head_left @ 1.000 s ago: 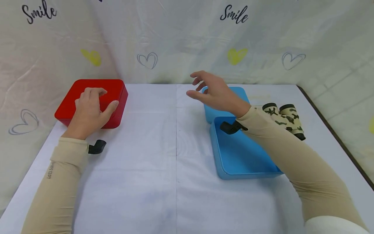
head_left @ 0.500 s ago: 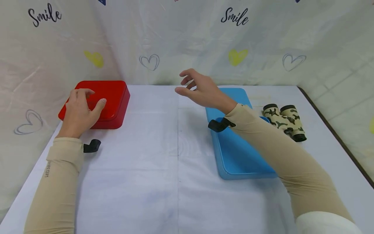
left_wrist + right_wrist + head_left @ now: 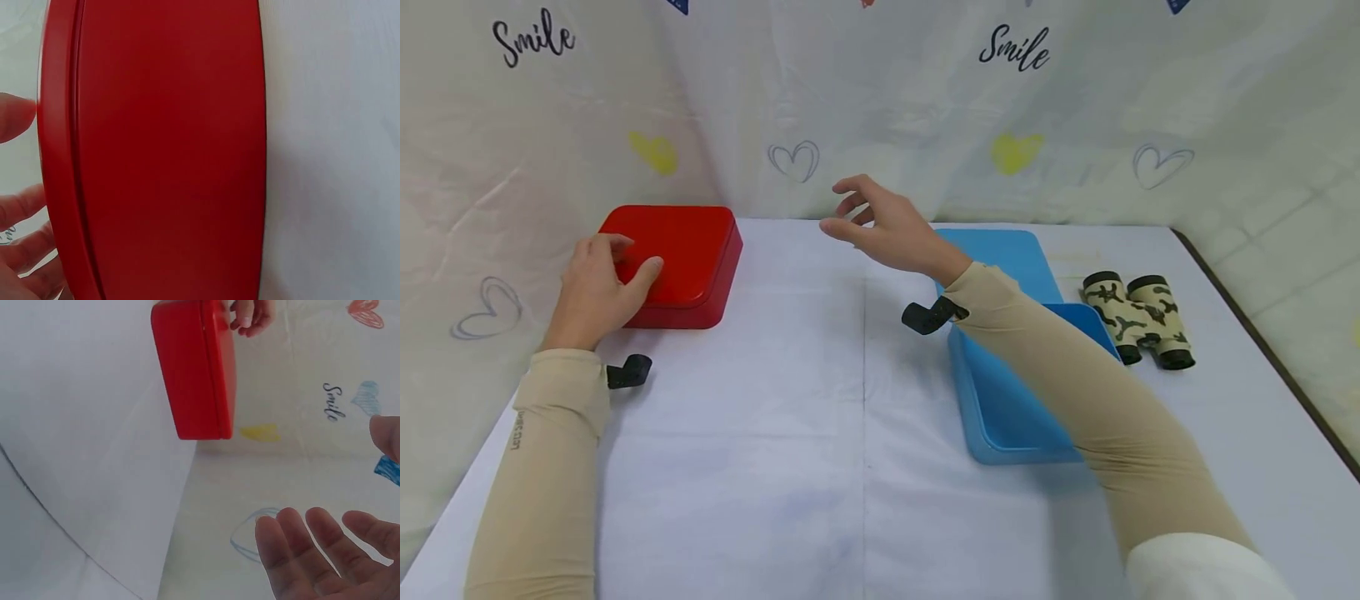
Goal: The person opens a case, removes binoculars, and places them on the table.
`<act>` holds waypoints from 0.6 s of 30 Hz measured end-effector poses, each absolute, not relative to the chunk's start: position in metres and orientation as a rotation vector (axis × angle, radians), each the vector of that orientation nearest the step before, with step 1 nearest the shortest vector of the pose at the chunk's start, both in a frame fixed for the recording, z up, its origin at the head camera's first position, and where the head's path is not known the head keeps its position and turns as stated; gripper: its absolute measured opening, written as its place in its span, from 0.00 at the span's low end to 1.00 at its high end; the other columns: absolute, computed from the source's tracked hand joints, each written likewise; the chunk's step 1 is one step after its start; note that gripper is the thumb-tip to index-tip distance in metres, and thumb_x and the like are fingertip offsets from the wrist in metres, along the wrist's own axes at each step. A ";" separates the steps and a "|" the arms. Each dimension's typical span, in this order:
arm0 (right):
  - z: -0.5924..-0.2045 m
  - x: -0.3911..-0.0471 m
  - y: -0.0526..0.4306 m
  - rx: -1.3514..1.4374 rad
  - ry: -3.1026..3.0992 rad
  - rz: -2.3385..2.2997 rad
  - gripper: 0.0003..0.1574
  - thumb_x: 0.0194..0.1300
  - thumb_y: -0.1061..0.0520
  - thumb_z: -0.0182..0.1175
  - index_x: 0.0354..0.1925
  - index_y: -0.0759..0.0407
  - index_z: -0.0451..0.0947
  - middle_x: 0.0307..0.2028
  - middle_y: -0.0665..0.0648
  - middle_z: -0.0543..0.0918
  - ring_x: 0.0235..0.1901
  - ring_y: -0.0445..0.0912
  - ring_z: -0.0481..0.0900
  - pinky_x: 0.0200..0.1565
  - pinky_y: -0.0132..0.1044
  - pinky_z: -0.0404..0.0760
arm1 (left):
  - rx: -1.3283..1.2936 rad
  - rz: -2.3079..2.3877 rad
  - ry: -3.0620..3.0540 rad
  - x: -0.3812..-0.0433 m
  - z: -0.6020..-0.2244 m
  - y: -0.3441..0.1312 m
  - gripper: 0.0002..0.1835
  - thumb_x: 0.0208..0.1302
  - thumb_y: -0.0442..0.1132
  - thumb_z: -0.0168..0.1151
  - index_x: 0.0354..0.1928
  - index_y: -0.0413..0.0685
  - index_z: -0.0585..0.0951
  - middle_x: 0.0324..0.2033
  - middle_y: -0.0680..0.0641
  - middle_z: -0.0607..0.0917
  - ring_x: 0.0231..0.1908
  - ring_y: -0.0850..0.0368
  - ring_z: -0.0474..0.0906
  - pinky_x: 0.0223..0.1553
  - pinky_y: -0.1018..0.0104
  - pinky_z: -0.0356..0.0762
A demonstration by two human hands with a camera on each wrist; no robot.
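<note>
Left hand [image 3: 593,287] held wide at left side of red box [image 3: 688,250], presumably matched to its breadth (contact unclear); right hand [image 3: 891,227], relaxed, unladen, held rightward.

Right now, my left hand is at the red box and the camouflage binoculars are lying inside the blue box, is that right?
Not quite: the camouflage binoculars lie beside the blue box, on the white tabletop, as the head view shows. Your left hand is indeed at the red box.
</note>
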State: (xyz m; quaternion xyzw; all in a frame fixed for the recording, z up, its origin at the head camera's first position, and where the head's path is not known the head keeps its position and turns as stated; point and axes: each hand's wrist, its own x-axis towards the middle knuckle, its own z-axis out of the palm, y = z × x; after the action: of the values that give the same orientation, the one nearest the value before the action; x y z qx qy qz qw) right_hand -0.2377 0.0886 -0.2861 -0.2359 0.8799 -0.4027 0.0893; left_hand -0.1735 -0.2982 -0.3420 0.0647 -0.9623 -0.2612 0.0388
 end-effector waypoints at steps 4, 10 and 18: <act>-0.289 -0.241 0.077 -0.664 2.569 -1.227 0.40 0.71 0.35 0.61 0.74 0.43 0.62 0.60 0.48 0.78 0.55 0.42 0.83 0.52 0.38 0.86 | 0.216 -0.806 -2.943 -0.175 -0.342 -0.302 0.40 0.74 0.58 0.49 0.76 0.37 0.59 0.71 0.28 0.62 0.68 0.29 0.60 0.64 0.25 0.70; -0.297 -0.244 0.060 -0.646 2.546 -1.202 0.42 0.71 0.35 0.62 0.75 0.44 0.61 0.61 0.48 0.78 0.58 0.42 0.80 0.55 0.38 0.84 | 0.242 -0.813 -2.921 -0.176 -0.342 -0.311 0.40 0.74 0.59 0.48 0.76 0.37 0.59 0.74 0.27 0.57 0.72 0.28 0.56 0.67 0.26 0.66; -0.309 -0.246 0.039 -0.756 2.504 -1.174 0.43 0.71 0.36 0.62 0.76 0.46 0.60 0.64 0.51 0.77 0.60 0.46 0.81 0.57 0.38 0.84 | 0.307 -0.812 -2.910 -0.174 -0.344 -0.322 0.41 0.75 0.59 0.47 0.77 0.36 0.57 0.75 0.27 0.55 0.73 0.27 0.54 0.71 0.27 0.62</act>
State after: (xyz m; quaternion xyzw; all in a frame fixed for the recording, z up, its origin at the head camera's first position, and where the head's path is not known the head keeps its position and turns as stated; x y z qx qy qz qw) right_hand -0.2462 0.0395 -0.3092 -0.2613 0.8652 -0.4056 0.1367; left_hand -0.1739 -0.3216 -0.3440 0.1009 -0.9570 -0.2670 0.0523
